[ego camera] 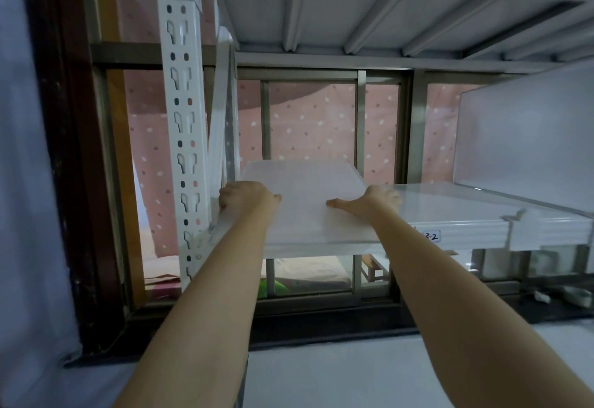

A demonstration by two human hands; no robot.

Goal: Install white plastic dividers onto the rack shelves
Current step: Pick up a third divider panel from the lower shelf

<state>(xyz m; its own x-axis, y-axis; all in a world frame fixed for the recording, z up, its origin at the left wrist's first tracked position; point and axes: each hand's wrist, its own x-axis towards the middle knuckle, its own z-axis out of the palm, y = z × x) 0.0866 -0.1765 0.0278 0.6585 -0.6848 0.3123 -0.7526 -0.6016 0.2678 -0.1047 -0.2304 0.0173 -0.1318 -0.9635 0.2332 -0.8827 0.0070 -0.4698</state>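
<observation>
**Two hands on one divider sheet, left end of shelf**

Both hands hold a white plastic divider (pixel 305 195) lying flat on the rack shelf (pixel 450 211), hard up against the perforated upright (pixel 180 112) at the left end. Left hand (pixel 246 195) wraps the sheet's left edge, thumb on top, fingers apparently under: grasping. Right hand (pixel 373 202) lies on the right edge, thumb spread across the top; fingers hidden behind the hand, so whether it clamps or just presses I cannot tell. Sheet sits between the two hands, near edge overhanging the shelf front slightly.

Judgement: thin, translucent, light, smooth; likely flexes if held one-sided and slides easily on painted metal. Best held at opposite side edges, as now. Another white panel (pixel 527 131) stands upright farther right on the same shelf. Label (pixel 431 236) on the shelf front reads roughly "3-2".
</observation>
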